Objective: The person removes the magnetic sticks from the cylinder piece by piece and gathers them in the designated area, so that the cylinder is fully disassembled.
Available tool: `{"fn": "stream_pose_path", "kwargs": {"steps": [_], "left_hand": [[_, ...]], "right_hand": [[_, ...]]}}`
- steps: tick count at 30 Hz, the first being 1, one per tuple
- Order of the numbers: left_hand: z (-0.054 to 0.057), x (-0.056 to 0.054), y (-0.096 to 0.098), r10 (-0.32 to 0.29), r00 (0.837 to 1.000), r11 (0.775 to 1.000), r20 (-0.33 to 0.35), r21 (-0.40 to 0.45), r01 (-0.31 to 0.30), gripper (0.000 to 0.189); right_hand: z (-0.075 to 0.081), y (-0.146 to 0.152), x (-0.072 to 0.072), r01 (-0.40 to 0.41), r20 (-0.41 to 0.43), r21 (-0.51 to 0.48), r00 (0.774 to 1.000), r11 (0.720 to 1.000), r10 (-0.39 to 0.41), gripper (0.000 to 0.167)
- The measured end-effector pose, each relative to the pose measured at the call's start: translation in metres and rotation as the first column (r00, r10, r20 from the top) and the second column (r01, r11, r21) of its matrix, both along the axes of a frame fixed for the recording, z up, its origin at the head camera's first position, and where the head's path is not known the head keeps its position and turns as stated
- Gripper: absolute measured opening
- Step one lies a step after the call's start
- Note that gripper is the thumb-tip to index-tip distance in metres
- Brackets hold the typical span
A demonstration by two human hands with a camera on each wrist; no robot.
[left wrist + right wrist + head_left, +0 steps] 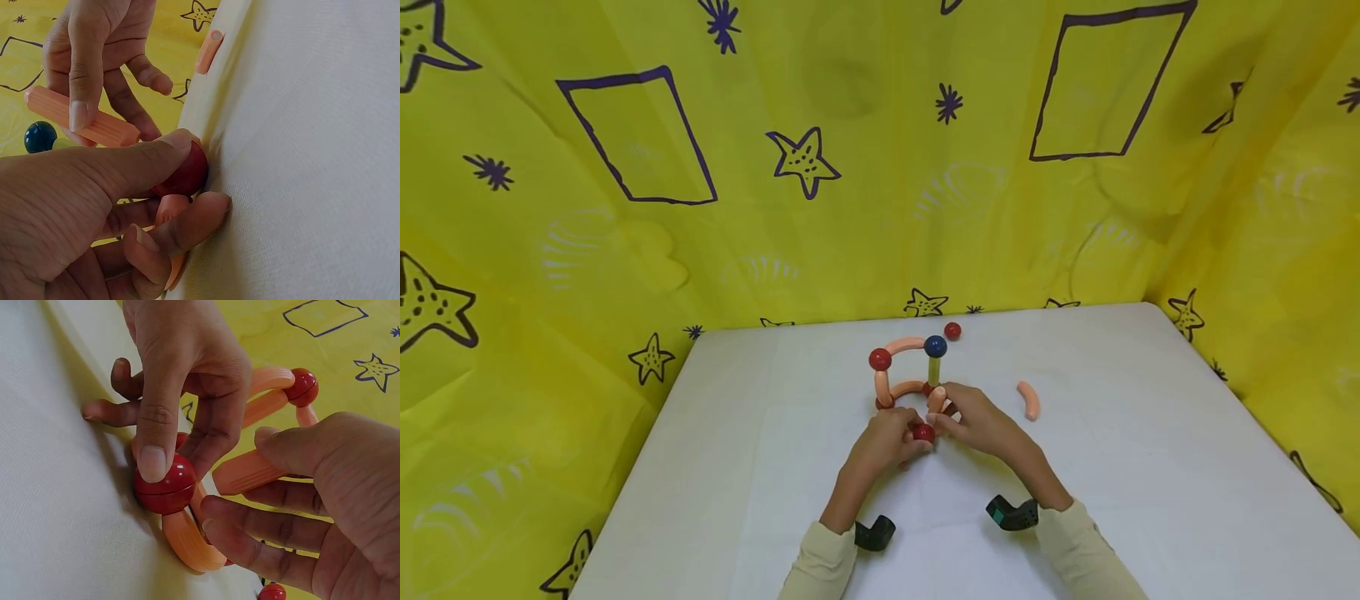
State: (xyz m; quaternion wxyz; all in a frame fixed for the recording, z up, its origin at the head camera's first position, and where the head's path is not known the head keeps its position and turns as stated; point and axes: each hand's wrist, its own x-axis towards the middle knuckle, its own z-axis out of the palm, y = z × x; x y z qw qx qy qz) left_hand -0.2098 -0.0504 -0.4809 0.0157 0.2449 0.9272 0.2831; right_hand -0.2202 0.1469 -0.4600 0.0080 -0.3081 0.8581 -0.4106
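My left hand (886, 440) pinches a red ball (190, 172) low over the table, at the front of a small frame of balls and sticks. A curved peach stick (190, 544) joins that ball in the right wrist view. Between thumb and fingers, my right hand (981, 419) holds another peach stick (247, 474), its end close to the ball. Behind both hands stands the frame, with a red ball (880, 359) and a blue ball (935, 347) on top. A yellow-green stick (934, 371) props up the blue ball; curved peach sticks form other sides. Fingers partly hide the frame's base.
A loose curved peach stick (1029, 401) lies on the white table (752, 467) to the right of the frame. Another red ball (952, 331) sits behind it near the back edge. Yellow patterned cloth (880, 233) hangs around the back and sides.
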Motion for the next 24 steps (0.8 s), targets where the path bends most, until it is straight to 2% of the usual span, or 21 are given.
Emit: {"fn": "stream_pose_path", "kwargs": {"steps": [9,15,20,24], "left_hand": [[-0.001,-0.001,0.001,0.007,1.000,1.000,0.020,-0.002,-0.007,0.028],[-0.001,0.000,0.001,0.004,1.000,1.000,0.024,0.003,-0.004,0.028],[0.000,0.003,0.002,0.033,0.996,0.999,0.081,0.015,-0.034,0.028],[0.001,0.004,0.002,0.056,0.992,0.998,0.115,0.018,-0.059,0.028]], "right_hand": [[0.008,0.009,0.002,-0.002,0.055,-0.045,0.998,0.999,0.004,0.005],[0.014,0.022,0.003,0.013,0.099,-0.083,0.995,0.997,-0.005,0.015],[0.017,0.036,0.001,0.063,0.126,-0.133,0.991,0.989,-0.046,0.022],[0.020,0.051,-0.002,0.145,0.149,-0.144,0.981,0.979,-0.123,0.029]]}}
